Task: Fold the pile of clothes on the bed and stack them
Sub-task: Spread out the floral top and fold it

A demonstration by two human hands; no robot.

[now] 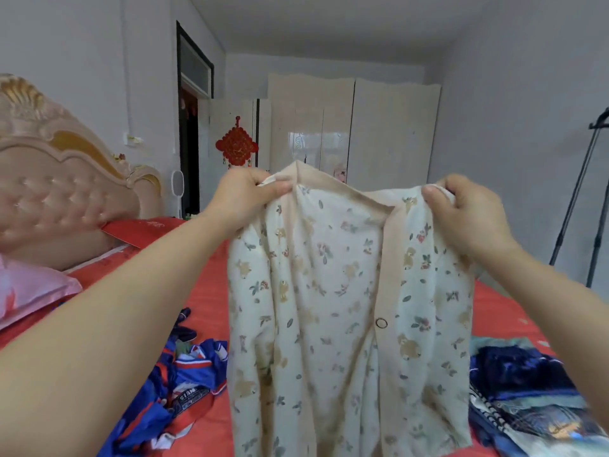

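A cream floral pyjama top (pixel 329 291) with a beige placket and a snap button hangs in the air in front of me, over the bed (pixel 204 291). My left hand (pixel 240 196) pinches its left shoulder at the collar. My right hand (pixel 468 209) grips the right shoulder. A loose heap of blue, red and white clothes (pixel 178 387) lies on the red sheet at lower left. At lower right sits a stack of dark blue and printed clothes (pixel 527 390), lying flat.
A padded pink headboard (pixel 59 192) and a pink pillow (pixel 29 291) are at the left. White wardrobes (pixel 356 127) and a doorway stand behind the bed. A black metal stand (pixel 583 199) rises at the right wall.
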